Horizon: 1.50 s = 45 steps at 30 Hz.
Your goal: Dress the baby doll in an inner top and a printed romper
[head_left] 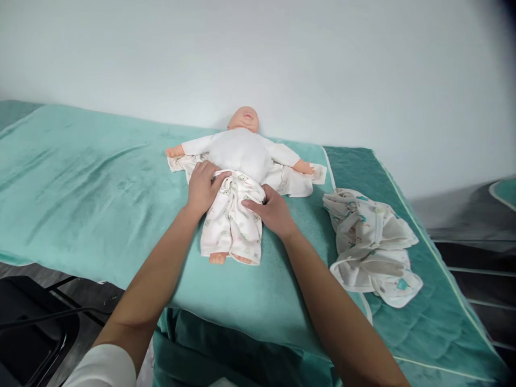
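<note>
A baby doll (242, 150) lies on its back with its head toward the wall, its arms spread and its white cloth torso showing. White printed baby pants (231, 220) cover its legs, and the feet poke out at the hems. My left hand (202, 188) is closed on the waistband at one side, thumb on top. At the other side of the pants, my right hand (274, 209) pinches the fabric by the hip, its fingers partly hidden. A printed baby top (288, 180) is spread flat beneath the doll's torso and arms.
A crumpled white printed cloth piece (373, 244) lies on the darker green quilted pad (435, 301) to the right. Light green velvety cloth (88, 183) covers the bed. A black chair (36, 328) stands at lower left, and a plain wall (258, 59) rises behind.
</note>
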Each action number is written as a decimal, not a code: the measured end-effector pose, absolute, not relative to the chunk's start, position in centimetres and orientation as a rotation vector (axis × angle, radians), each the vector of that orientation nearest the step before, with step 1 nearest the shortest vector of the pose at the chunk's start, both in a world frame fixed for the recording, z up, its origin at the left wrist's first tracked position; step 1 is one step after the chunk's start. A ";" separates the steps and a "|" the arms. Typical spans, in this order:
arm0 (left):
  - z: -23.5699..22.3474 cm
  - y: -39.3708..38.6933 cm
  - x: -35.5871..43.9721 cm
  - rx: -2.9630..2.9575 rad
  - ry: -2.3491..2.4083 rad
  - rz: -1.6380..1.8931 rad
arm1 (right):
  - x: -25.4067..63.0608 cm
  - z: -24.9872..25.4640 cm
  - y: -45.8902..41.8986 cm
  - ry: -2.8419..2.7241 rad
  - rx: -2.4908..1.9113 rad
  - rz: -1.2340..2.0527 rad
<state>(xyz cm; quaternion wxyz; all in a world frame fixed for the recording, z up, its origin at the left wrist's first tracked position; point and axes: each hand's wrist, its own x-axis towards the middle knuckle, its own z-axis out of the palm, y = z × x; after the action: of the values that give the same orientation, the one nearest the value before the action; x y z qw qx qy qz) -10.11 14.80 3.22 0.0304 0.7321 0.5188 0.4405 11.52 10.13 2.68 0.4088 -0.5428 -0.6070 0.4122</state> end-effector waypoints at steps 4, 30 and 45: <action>3.3 16.0 -9.9 2.239 1.608 1.379 | 11.4 2.4 11.3 -1.549 -1.425 0.932; 2.1 5.7 -10.9 2.201 1.575 1.199 | 11.1 2.8 -1.0 -1.930 -1.278 0.813; 9.5 -2.6 -13.1 1.888 1.381 0.589 | 11.2 9.2 -3.2 -2.061 -1.593 0.865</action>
<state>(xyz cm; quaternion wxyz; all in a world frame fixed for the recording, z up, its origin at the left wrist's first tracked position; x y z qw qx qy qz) -13.13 -2.58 9.50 0.3568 0.7312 0.5347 0.2282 11.23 -3.20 9.20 0.1974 -0.5690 -0.7362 0.3088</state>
